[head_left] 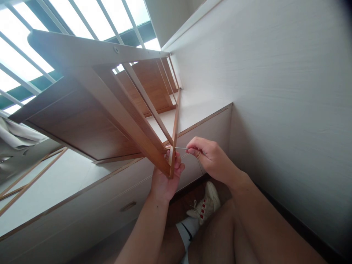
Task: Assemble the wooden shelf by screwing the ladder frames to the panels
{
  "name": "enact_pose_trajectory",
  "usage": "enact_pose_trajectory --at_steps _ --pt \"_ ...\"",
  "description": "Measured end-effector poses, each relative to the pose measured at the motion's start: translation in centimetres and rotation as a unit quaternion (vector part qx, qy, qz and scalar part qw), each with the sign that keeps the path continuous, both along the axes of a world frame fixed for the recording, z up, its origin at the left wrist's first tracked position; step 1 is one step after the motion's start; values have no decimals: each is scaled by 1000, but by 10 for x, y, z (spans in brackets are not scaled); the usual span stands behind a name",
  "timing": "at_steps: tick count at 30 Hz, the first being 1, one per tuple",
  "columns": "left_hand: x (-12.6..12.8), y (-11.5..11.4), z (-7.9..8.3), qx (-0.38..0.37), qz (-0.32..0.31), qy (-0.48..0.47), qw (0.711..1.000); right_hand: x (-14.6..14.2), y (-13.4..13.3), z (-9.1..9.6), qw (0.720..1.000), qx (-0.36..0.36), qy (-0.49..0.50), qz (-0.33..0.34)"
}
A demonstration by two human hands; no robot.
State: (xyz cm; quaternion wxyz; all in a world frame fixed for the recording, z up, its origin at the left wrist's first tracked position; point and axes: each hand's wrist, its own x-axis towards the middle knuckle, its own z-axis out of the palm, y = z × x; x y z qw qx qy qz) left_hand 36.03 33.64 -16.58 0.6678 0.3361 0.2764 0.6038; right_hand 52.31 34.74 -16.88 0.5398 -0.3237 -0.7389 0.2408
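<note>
A brown wooden furniture frame (129,121) with panels and thin slats rests tilted on a white ledge. My left hand (166,183) is wrapped from below around its near lower corner, with some fingers hidden behind the wood. To the right of that corner, my right hand (205,154) pinches a thin metal hex key (181,148). Its tip meets the outer face of the narrow end rail (172,157). Fingers cover the key's other end, so any bend in it is hidden.
The white ledge (74,176) has a wooden edge, with drawer fronts below. More wooden strips (33,179) lie at the left near grey cloth (20,132). A white panel wall (275,91) rises at the right. Window bars (79,18) stand behind. A shoe (205,205) is below.
</note>
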Motion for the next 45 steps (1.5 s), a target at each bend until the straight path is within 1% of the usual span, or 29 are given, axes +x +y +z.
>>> enact_pose_trajectory --at_steps 4,15,24,30,34,36,38,42,44,45 --pt "0 0 0 2 -1 -1 1000 2 -1 1 999 21 -25 2" --pt "1 -1 1 -8 -1 -4 1000 6 3 1 996 55 -68 -26" --pt "0 0 0 -6 -4 1 1000 11 6 9 986 99 -126 -33" --pt "1 0 -1 -6 -4 -3 1000 11 6 13 987 96 -122 -28" --pt "1 0 0 1 -4 -2 1000 9 7 13 995 63 -78 -18" --pt "1 0 0 2 -3 -1 1000 8 5 13 999 23 -48 -1" --pt "1 0 0 2 -3 0 1000 5 3 13 999 -37 -18 17" --pt "2 0 0 8 -2 -3 1000 -4 -2 13 987 -144 59 38" --pt "2 0 0 9 -2 -5 1000 -7 -4 13 980 -171 87 44" --pt "2 -1 0 8 -1 -6 1000 -7 -5 13 979 -175 96 36"
